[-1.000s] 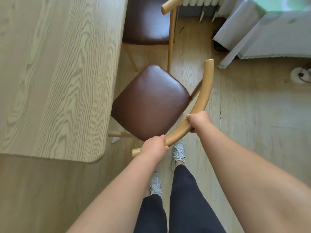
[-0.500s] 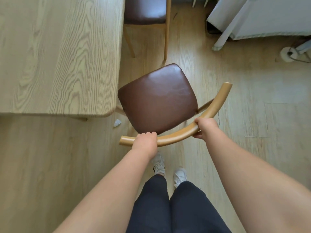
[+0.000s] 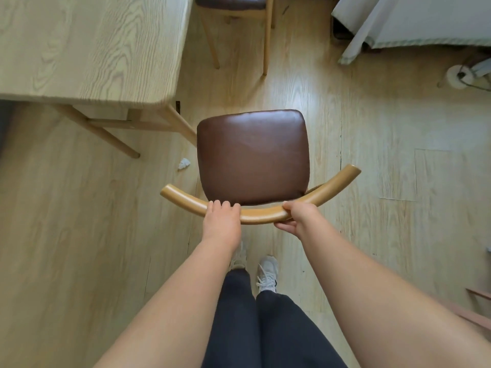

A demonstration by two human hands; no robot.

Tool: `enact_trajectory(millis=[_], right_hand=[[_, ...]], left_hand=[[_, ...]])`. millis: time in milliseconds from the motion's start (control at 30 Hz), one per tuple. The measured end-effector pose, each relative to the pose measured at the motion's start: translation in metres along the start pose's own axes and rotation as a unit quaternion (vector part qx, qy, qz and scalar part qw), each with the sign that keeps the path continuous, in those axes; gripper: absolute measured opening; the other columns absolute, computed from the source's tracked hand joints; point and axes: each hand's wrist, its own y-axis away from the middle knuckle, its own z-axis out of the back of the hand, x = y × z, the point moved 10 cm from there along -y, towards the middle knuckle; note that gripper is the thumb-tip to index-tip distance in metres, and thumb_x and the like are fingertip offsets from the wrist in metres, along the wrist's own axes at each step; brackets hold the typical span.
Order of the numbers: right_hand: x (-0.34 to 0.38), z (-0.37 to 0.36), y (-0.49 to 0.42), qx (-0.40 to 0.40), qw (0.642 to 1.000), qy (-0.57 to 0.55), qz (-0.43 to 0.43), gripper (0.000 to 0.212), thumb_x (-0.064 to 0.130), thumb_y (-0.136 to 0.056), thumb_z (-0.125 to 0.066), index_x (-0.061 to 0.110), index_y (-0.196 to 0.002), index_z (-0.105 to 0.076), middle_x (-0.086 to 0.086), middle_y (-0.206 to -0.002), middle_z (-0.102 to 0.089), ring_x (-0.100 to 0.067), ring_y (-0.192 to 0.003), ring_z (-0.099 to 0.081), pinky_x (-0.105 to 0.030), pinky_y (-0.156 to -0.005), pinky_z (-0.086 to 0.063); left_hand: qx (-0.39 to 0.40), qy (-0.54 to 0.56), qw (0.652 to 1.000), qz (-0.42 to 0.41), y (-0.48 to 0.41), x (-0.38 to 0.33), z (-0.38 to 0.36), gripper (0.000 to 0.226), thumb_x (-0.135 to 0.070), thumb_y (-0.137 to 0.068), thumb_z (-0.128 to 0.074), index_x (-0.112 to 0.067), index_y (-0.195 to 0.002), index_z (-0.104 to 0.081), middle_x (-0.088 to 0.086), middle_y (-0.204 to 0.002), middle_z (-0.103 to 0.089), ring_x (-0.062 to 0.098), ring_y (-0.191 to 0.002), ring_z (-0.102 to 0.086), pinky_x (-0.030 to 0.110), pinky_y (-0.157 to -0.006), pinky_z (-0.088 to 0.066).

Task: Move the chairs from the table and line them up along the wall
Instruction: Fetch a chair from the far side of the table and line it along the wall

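Both left hand and right hand clasp the chair's backrest.

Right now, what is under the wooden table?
Under the table, slanted wooden legs and a crossbar show above the floor. Its top covers everything further in, so the rest cannot be seen.

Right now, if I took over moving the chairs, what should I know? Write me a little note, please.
The left hand grips the curved wooden backrest of the brown-seated chair; the right hand grips it too, further right.
That chair is out from under the wooden table, just off its corner. I cannot tell whether it is lifted.
A second chair stands by the table's side, at the top edge of the view.
Left to do: take this chair to the wall, which is not in view, then fetch the second one.
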Motion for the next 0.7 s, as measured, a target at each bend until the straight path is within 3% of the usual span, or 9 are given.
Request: enact_trajectory(millis=[100, 333, 433, 600, 700], right_hand=[[-0.033, 0.01, 0.006, -0.004, 1.0, -0.005, -0.013, 0.03, 0.005, -0.092, -0.061, -0.005, -0.118, -0.05, -0.023, -0.112, -0.063, -0.035, -0.085, -0.066, -0.042, -0.07, -0.059], [-0.108, 0.023, 0.022, -0.014, 0.999, 0.01, -0.037, 0.03, 0.007, -0.092, -0.062, -0.004, -0.117, -0.051, -0.021, -0.087, -0.064, -0.033, -0.073, -0.066, -0.04, -0.064, -0.058], [-0.141, 0.019, 0.033, -0.016, 0.999, 0.022, -0.044, 0.031, 0.008, -0.091, -0.063, -0.004, -0.117, -0.052, -0.022, -0.09, -0.065, -0.036, -0.083, -0.069, -0.041, -0.063, -0.058], [-0.194, 0.006, 0.05, -0.01, 0.997, 0.051, -0.052, 0.033, 0.01, -0.091, -0.063, -0.005, -0.119, -0.052, -0.024, -0.102, -0.065, -0.038, -0.099, -0.068, -0.042, -0.075, -0.059], [-0.221, 0.001, 0.058, -0.001, 0.997, 0.053, -0.058, 0.037, 0.012, -0.091, -0.065, -0.005, -0.122, -0.052, -0.025, -0.11, -0.065, -0.038, -0.102, -0.067, -0.042, -0.08, -0.059]], left_hand=[[-0.009, 0.0, 1.0, 0.006, 0.023, -0.002, -0.015, 0.05, -0.005, -0.089, -0.046, -0.017, -0.137, -0.042, 0.005, -0.123, -0.053, 0.026, -0.121, -0.042, 0.038, -0.116, -0.022], [-0.006, -0.012, 1.0, -0.013, 0.079, 0.005, -0.053, 0.053, -0.006, -0.092, -0.042, -0.017, -0.144, -0.037, 0.006, -0.125, -0.052, 0.026, -0.122, -0.042, 0.037, -0.114, -0.024], [-0.009, -0.018, 1.0, -0.021, 0.105, 0.017, -0.073, 0.052, -0.008, -0.093, -0.04, -0.016, -0.145, -0.036, 0.006, -0.127, -0.052, 0.026, -0.123, -0.042, 0.038, -0.115, -0.024], [0.02, -0.029, 0.999, -0.018, 0.149, 0.041, -0.107, 0.053, -0.011, -0.092, -0.041, -0.017, -0.144, -0.035, 0.006, -0.131, -0.049, 0.026, -0.128, -0.038, 0.042, -0.117, -0.019], [0.009, 0.019, 1.0, -0.01, 0.175, 0.056, -0.119, 0.049, -0.012, -0.088, -0.047, -0.018, -0.137, -0.043, 0.004, -0.126, -0.052, 0.024, -0.122, -0.042, 0.038, -0.109, -0.03]])
